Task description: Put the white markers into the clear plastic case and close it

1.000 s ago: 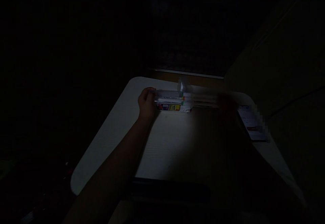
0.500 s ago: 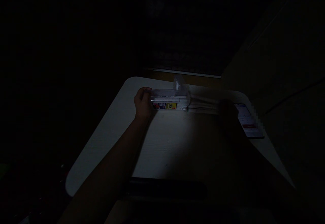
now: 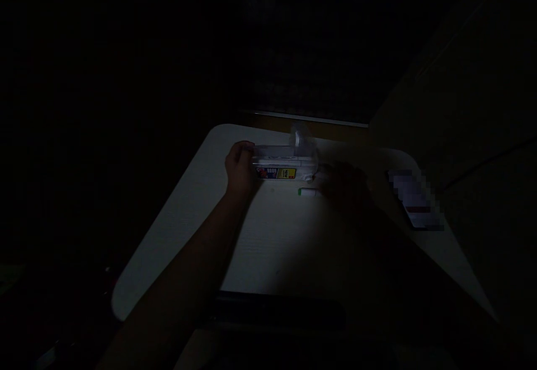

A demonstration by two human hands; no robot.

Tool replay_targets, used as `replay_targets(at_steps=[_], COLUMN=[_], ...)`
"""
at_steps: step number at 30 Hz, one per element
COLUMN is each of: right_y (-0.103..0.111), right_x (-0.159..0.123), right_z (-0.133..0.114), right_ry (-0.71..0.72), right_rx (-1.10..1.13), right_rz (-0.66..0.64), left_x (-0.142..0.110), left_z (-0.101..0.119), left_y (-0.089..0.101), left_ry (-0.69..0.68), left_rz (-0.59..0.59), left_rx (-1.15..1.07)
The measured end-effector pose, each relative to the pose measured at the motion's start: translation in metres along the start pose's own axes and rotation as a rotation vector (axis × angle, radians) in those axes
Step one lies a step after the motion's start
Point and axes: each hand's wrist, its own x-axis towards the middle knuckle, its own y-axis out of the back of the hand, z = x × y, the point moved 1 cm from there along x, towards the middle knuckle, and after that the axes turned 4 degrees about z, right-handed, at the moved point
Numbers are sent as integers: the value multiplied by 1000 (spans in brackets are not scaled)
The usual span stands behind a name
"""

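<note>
A clear plastic case (image 3: 272, 151) with a colourful label lies on its side on the white table, its transparent lid (image 3: 300, 139) standing up at the right end. White marker-like sticks show inside it. My left hand (image 3: 240, 168) is closed round the left end of the case. Close to the case's right end is my right hand (image 3: 346, 185), in deep shadow; its fingers and anything in them cannot be made out. In front of the case lies a white marker with a green end (image 3: 307, 192), partly covered by the right hand's shadow.
A phone (image 3: 413, 199) with a lit screen lies on the table's right side. Along the near edge of the white table (image 3: 255, 247) runs a dark bar-shaped object (image 3: 277, 309). A dark cable (image 3: 482, 163) runs at the right. The surroundings are very dark.
My right hand has moved left toward the case, and the bundle of white sticks stretched between them no longer shows. A green-ended marker now appears on the table. My left hand keeps its grip.
</note>
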Motion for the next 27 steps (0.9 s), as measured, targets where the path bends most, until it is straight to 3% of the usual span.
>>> replay_targets(at_steps=[3, 10, 17, 24, 27], right_y=[1, -4, -11, -16, -13], right_x=[3, 3, -1, 1, 1], right_z=[-6, 0, 15, 25, 24], right_ry=[47, -62, -112, -172, -183], right_rx=[9, -17, -70, -33, 5], right_rz=[-10, -26, 4, 3, 72], left_x=[0, -1, -1, 0, -1], left_z=[-1, -3, 0, -1, 1], left_y=[0, 0, 2, 2, 0], left_ry=[36, 29, 33, 40, 80], left_rz=[3, 7, 113, 132, 117], left_rx=[-54, -98, -63, -127, -168])
